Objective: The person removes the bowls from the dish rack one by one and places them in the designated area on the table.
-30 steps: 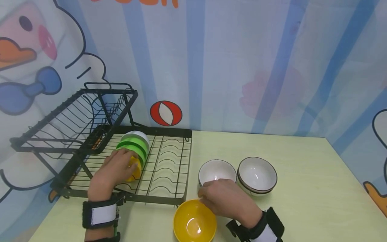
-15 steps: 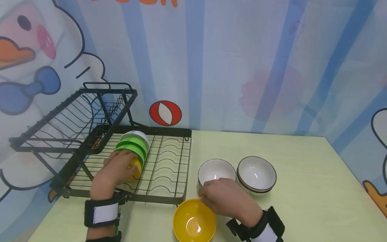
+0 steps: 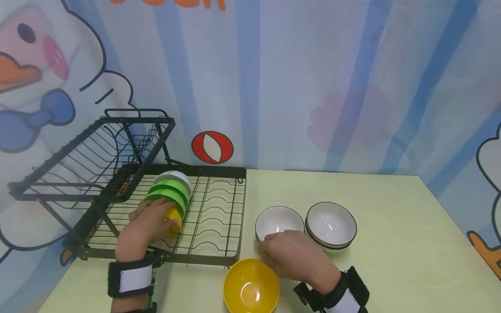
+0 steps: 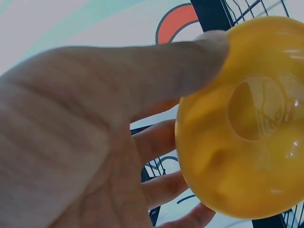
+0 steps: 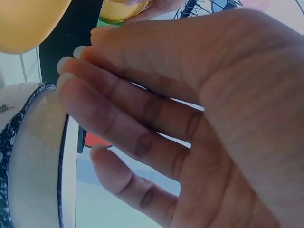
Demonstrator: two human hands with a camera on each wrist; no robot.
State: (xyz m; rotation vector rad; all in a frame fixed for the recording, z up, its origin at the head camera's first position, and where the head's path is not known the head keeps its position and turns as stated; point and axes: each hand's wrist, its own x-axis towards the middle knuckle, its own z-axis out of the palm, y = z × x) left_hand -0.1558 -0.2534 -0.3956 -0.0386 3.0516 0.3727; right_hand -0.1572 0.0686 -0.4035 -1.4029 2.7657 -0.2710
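My left hand [image 3: 150, 221] holds a yellow bowl [image 3: 175, 220] that stands on its side in the dish rack [image 3: 203, 259], at the near end of a row of green bowls [image 3: 169, 193] and a white one. In the left wrist view the thumb lies on the edge of that yellow bowl [image 4: 247, 123], its base facing the camera. My right hand [image 3: 297, 256] is between a second yellow bowl [image 3: 250, 289] and a white bowl [image 3: 278, 219]. In the right wrist view its bent fingers [image 5: 109, 99] hold nothing, close beside a dark-rimmed white bowl [image 5: 38, 161].
Stacked white bowls with dark rims [image 3: 332, 224] stand right of the nearer white bowl on the pale table [image 3: 395, 243]. A raised upper tier [image 3: 94, 156] of the rack rises at the left. A printed cloth [image 3: 285, 87] hangs behind.
The camera view shifts slightly. My left hand stays at the yellow bowl in the rack with barely any movement, and the right hand keeps its place.
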